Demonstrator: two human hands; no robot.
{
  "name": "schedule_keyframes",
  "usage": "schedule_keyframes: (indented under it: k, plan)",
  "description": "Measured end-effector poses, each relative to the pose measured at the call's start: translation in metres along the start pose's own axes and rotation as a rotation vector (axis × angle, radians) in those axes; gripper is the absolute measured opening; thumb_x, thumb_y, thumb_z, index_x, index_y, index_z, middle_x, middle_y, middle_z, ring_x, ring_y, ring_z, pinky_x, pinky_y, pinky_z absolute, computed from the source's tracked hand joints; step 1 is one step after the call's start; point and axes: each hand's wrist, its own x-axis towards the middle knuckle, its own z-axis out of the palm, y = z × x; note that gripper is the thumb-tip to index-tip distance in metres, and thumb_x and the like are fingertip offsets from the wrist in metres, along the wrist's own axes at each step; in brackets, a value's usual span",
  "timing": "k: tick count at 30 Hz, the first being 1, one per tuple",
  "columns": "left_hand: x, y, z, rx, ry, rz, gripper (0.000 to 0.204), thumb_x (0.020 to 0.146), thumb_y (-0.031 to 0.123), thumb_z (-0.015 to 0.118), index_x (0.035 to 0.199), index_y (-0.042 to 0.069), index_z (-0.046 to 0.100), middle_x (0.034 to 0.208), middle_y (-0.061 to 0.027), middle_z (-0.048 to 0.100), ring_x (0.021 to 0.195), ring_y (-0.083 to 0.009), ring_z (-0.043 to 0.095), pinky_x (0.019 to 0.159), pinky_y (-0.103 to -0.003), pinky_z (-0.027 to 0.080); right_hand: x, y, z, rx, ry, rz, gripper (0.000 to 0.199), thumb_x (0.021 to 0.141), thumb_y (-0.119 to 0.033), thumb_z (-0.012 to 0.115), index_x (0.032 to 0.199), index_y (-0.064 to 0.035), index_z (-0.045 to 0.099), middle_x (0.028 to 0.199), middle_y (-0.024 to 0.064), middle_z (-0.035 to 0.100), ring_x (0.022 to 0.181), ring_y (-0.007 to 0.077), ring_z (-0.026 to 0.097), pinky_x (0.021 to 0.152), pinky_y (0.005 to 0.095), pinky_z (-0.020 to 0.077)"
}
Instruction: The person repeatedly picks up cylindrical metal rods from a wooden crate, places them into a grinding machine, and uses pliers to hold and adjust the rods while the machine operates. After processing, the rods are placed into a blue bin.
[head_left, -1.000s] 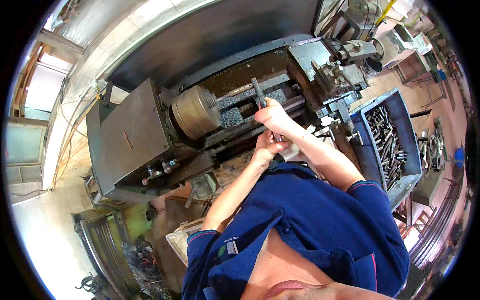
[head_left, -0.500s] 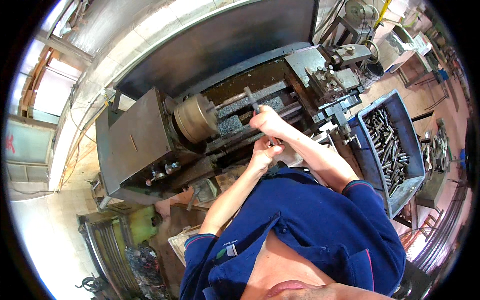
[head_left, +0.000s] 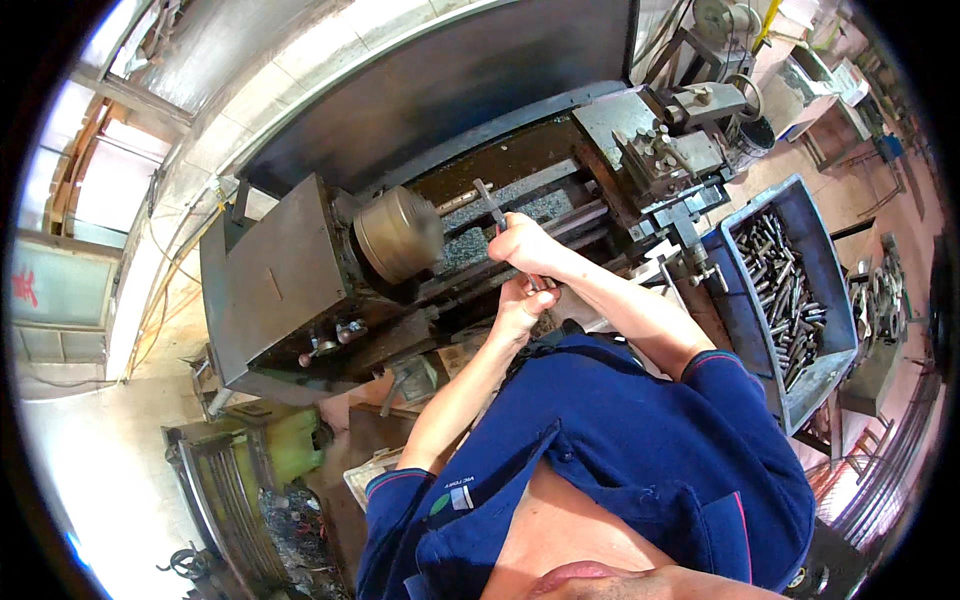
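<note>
A large metal lathe (head_left: pixel 330 290) is filling the middle of the view, its grey boxy headstock sitting toward the left end and its bed running off toward the right end. A dark back panel (head_left: pixel 450 90) is standing along the lathe's far edge. The round brass-coloured chuck (head_left: pixel 400 235) is sticking out of the headstock's right face, over the near part of the bed. The grey carriage and tool post (head_left: pixel 655 150) are sitting at the right end of the bed, well apart from the chuck.

Just beside the lathe's right end, a blue plastic crate (head_left: pixel 745 320) is holding a heap of grey metal rods (head_left: pixel 785 290), which are lying mostly lengthwise and filling it almost to its rim.

The person, in a dark blue short-sleeved shirt (head_left: pixel 620 460), is leaning over the front edge of the lathe with both bare forearms reaching forward.

The right hand (head_left: pixel 525 245) is hovering over the bed, between the chuck and the carriage, and is clenching around a thin grey metal tool (head_left: pixel 490 207). The tool's free end is pointing up and away toward the lathe's far edge, to the right of the chuck and not touching it. The left hand (head_left: pixel 520 305) is sitting just below the right one, near the front edge of the bed, with its fingers curled around the tool's lower end, where a short bit of grey metal is showing.

Small control levers (head_left: pixel 335 340) are jutting from the headstock's front face near its lower edge.
</note>
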Motion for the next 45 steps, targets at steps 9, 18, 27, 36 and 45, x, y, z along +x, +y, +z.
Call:
schedule_keyframes:
  k: [9, 18, 27, 36, 45]
  plan:
    - [0.010, -0.001, 0.018, -0.122, -0.069, -0.061, 0.046, 0.060, 0.021, 0.078, 0.092, 0.001, 0.052, 0.080, -0.0018, 0.052, 0.078, -0.0119, 0.052, 0.071, -0.024, 0.044, -0.002, 0.011, -0.024, 0.183, 0.038, 0.020, 0.014, 0.063, -0.011, 0.058, 0.073, -0.0035, 0.052, 0.064, 0.0016, 0.049, 0.062, 0.0120, 0.043, 0.054, 0.0292, 0.0354]
    - [0.003, 0.004, 0.009, 0.021, 0.005, 0.027, 0.053, 0.060, 0.037, 0.076, 0.089, -0.001, 0.052, 0.078, -0.0052, 0.056, 0.070, -0.0155, 0.059, 0.066, -0.027, 0.050, 0.000, 0.002, -0.007, 0.018, -0.009, -0.033, 0.023, 0.061, -0.016, 0.059, 0.071, 0.0044, 0.052, 0.064, 0.0108, 0.052, 0.064, 0.0170, 0.050, 0.057, 0.0334, 0.0419]
    - [0.018, -0.003, 0.034, -0.057, -0.170, -0.093, 0.062, 0.053, 0.027, 0.083, 0.097, -0.002, 0.049, 0.088, -0.0059, 0.057, 0.081, -0.0151, 0.056, 0.074, -0.026, 0.046, -0.017, 0.038, -0.041, 0.361, 0.215, -0.110, 0.013, 0.062, -0.008, 0.058, 0.073, -0.0031, 0.052, 0.063, 0.0024, 0.049, 0.060, 0.0124, 0.044, 0.055, 0.0288, 0.0373]
    - [0.016, 0.015, 0.061, 1.028, -0.117, 0.341, 0.076, 0.043, 0.022, 0.078, 0.109, 0.002, 0.046, 0.095, -0.0109, 0.055, 0.088, -0.0259, 0.055, 0.077, -0.035, 0.045, -0.094, 0.045, -0.065, 0.746, 0.293, -0.388, 0.046, 0.062, 0.002, 0.048, 0.107, -0.0002, 0.054, 0.089, 0.0040, 0.058, 0.077, 0.0138, 0.056, 0.071, 0.0268, 0.0455]
    - [-0.003, -0.001, 0.089, 1.063, -0.131, 0.582, 0.093, 0.039, 0.022, 0.081, 0.118, -0.003, 0.039, 0.099, -0.0168, 0.049, 0.092, -0.0347, 0.051, 0.079, -0.040, 0.043, -0.139, 0.069, -0.074, 0.830, 0.511, -0.535, 0.043, 0.065, -0.008, 0.054, 0.108, -0.0017, 0.056, 0.091, 0.0100, 0.064, 0.081, 0.0177, 0.061, 0.076, 0.0305, 0.0488]
